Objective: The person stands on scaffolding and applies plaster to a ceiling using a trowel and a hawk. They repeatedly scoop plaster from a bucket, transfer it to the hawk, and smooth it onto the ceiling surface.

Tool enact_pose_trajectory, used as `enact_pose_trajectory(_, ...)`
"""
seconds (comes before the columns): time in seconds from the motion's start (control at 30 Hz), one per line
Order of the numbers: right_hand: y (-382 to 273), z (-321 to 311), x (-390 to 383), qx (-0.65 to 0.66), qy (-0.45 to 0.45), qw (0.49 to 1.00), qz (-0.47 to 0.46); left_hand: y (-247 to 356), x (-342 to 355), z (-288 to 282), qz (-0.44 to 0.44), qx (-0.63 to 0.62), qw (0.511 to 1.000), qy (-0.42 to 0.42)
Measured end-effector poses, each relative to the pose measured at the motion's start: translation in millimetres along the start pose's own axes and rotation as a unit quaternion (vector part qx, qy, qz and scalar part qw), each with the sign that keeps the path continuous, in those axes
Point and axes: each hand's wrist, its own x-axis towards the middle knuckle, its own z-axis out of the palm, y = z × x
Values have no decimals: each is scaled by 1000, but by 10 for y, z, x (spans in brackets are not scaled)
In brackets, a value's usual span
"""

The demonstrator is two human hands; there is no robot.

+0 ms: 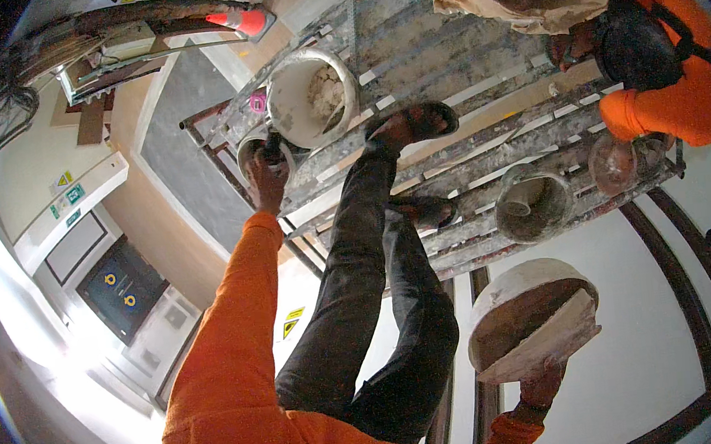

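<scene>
Orange sleeve [233,330], black trousers [338,258], seemingly whitish tub [511,284]

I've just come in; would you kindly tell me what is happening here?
The person's left hand grips a dark object at a small bucket, beside a larger white bucket of pale material. Their right hand holds up a round-backed, pale container with a flat front. Both buckets stand on a slatted platform, and another person in orange is toward the picture's right.
</scene>
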Motion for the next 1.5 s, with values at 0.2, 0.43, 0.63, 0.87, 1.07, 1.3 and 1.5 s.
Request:
enact_pose_trajectory(0.2, 159, -309, -249, -10, 63, 995, 79, 507, -356, 197, -4, -20, 1000, 8)
enact_pose_trajectory(0.43, 534, -160, -516, 116, 70, 991, -16, -120, 121, -172, 130, -149, 980, 4)
enact_pose_trajectory(0.63, 86, 566, -458, 23, 61, 998, -13, 2550, -44, -614, 204, -283, 931, -110)
enact_pose_trajectory(0.87, -293, 430, -632, 40, 128, 985, -105, 5159, -1603, -1363, 361, -327, 757, -436)
enact_pose_trajectory(1.07, -347, 289, -907, 121, 211, 957, -160, 5888, -2411, -1798, 417, -209, 640, -610)
enact_pose_trajectory(1.3, -580, 278, -731, 188, 240, 935, -180, 6302, -2377, -2084, 394, -111, 618, -671)
enact_pose_trajectory(1.5, -823, 321, -517, 236, 249, 921, -181, 6523, -2150, -2297, 364, -64, 623, -690)
